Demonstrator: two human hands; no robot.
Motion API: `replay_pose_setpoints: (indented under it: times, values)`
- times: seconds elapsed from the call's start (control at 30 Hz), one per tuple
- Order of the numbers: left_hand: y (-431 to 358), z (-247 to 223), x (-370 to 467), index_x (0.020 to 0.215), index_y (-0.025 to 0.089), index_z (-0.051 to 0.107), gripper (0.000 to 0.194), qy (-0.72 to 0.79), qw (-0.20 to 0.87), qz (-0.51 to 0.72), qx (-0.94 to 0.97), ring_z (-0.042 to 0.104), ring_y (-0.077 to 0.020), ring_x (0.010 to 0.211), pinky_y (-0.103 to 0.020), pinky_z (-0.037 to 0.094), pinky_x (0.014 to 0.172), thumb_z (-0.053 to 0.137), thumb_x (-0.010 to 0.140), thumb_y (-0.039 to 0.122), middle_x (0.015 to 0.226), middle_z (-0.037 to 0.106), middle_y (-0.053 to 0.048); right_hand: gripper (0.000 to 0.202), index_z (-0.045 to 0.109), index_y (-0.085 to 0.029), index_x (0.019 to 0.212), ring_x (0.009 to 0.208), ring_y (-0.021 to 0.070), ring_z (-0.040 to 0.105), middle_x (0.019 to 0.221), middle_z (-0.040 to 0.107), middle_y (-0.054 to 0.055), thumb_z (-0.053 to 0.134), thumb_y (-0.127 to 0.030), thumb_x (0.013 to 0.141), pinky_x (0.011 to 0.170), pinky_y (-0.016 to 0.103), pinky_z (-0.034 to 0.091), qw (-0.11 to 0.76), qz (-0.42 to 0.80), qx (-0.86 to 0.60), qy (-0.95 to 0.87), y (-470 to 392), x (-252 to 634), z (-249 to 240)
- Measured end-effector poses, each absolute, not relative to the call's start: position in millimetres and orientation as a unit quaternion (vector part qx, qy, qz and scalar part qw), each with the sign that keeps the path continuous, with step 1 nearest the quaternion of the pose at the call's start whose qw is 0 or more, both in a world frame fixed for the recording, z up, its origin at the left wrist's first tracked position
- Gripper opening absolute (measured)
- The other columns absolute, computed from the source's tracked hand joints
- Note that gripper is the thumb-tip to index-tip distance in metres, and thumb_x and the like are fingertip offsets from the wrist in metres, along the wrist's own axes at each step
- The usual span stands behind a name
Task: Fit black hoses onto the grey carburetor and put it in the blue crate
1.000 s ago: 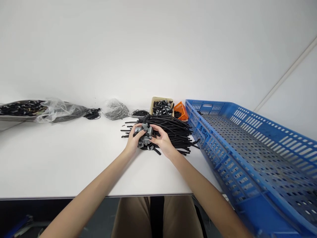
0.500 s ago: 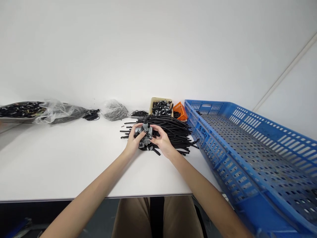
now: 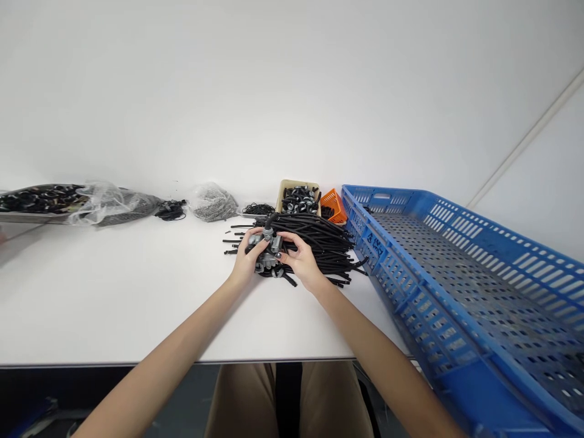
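Observation:
A grey metal carburetor (image 3: 266,261) with a black rubber piece rising from its top is held between my hands, just above the white table (image 3: 137,292). My left hand (image 3: 245,258) is closed around its left side, with the thumb lying across the front. From the right, my right hand (image 3: 302,263) pinches the body between thumb and fingers. Behind and beside the hands lies a heap of black rubber hoses (image 3: 323,243). My fingers cover parts of the carburetor, so its small details cannot be made out.
A large blue crate (image 3: 410,267) stands on the right. Along the wall sit a cream bin (image 3: 279,198) of clamps, an orange basket (image 3: 337,207), a bag (image 3: 212,202) of small grey parts, and another plastic bag (image 3: 109,204). Part of another person's hand (image 3: 2,236) shows far left.
The view has shifted slightly. Both hands keep hold of the carburetor, in almost the same place, and it seems turned a little.

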State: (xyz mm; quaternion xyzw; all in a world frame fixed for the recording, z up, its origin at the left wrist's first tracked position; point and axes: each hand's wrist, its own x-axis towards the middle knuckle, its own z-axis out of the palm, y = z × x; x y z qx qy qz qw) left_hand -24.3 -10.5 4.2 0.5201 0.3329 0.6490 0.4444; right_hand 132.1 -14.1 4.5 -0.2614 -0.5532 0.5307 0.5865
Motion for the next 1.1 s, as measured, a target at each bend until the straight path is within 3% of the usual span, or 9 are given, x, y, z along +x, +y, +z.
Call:
replay_pose_setpoints:
  times: [0.1,0.23,0.5,0.6,0.73,0.93,1.1]
  values:
    - [-7.5,3.3,-24.0,0.099,0.023,0.065,0.037,0.328,0.455,0.661,0.499,0.059,-0.0220,0.088,-0.029,0.046,0.078,0.077,0.072,0.045,0.096,0.064,-0.002,0.054,0.070,-0.022,0.108,0.096,0.0235,0.062,0.116,0.057,0.007,0.091,-0.035,0.059,0.091,0.037,0.053,0.596,0.509,-0.261,-0.563,-12.7,131.2,3.2]
    - [-4.5,3.3,-21.3,0.091,0.021,0.066,0.039,0.312,0.492,0.679,0.446,0.060,-0.0221,0.088,-0.029,0.047,0.077,0.077,0.068,0.051,0.093,0.066,-0.002,0.054,0.072,-0.023,0.107,0.086,0.0207,0.065,0.109,0.055,0.005,0.092,-0.036,0.059,0.081,0.033,0.057,0.589,0.482,-0.262,-0.594,-13.6,131.2,4.7]
    - [-7.7,9.5,-18.8,0.090,0.020,0.069,0.054,0.312,0.567,0.665,0.372,0.065,-0.0327,0.092,-0.038,0.055,0.073,0.073,0.063,0.066,0.087,0.070,-0.007,0.044,0.070,-0.024,0.113,0.095,0.0213,0.065,0.118,0.055,0.006,0.083,-0.041,0.075,0.088,0.033,0.055,0.585,0.457,-0.225,-0.631,-18.3,132.5,10.6]
    - [-13.6,11.2,-19.6,0.095,0.019,0.068,0.059,0.279,0.648,0.600,0.378,0.066,-0.0354,0.088,-0.044,0.057,0.071,0.066,0.070,0.072,0.085,0.070,-0.010,0.037,0.070,-0.024,0.114,0.102,0.0243,0.064,0.118,0.062,0.007,0.073,-0.048,0.085,0.093,0.036,0.052,0.598,0.451,-0.215,-0.627,-18.7,133.0,13.0]
    - [-25.3,12.0,-20.8,0.113,0.019,0.062,0.068,0.217,0.780,0.423,0.406,0.069,-0.0314,0.081,-0.045,0.059,0.072,0.065,0.075,0.075,0.090,0.070,-0.008,0.039,0.071,-0.023,0.113,0.105,0.0287,0.062,0.109,0.069,0.007,0.070,-0.051,0.087,0.096,0.041,0.049,0.622,0.443,-0.222,-0.607,-18.0,139.0,17.1]
    - [-31.1,5.3,-21.8,0.101,0.016,0.065,0.065,0.195,0.840,0.307,0.402,0.069,-0.0261,0.082,-0.036,0.059,0.074,0.059,0.082,0.078,0.093,0.070,-0.010,0.026,0.077,-0.028,0.108,0.135,0.0301,0.041,0.136,0.058,0.001,0.061,-0.031,0.088,0.118,0.044,0.024,0.585,0.408,-0.163,-0.682,-19.3,148.8,24.1]
    - [-25.9,2.4,-23.5,0.111,0.018,0.062,0.070,0.182,0.841,0.307,0.406,0.070,-0.0295,0.073,-0.044,0.061,0.067,0.059,0.079,0.080,0.086,0.070,-0.008,0.031,0.079,-0.022,0.100,0.130,0.0332,0.046,0.131,0.060,0.004,0.056,-0.022,0.079,0.106,0.046,0.043,0.564,0.536,-0.099,-0.620,-22.6,147.3,26.4]
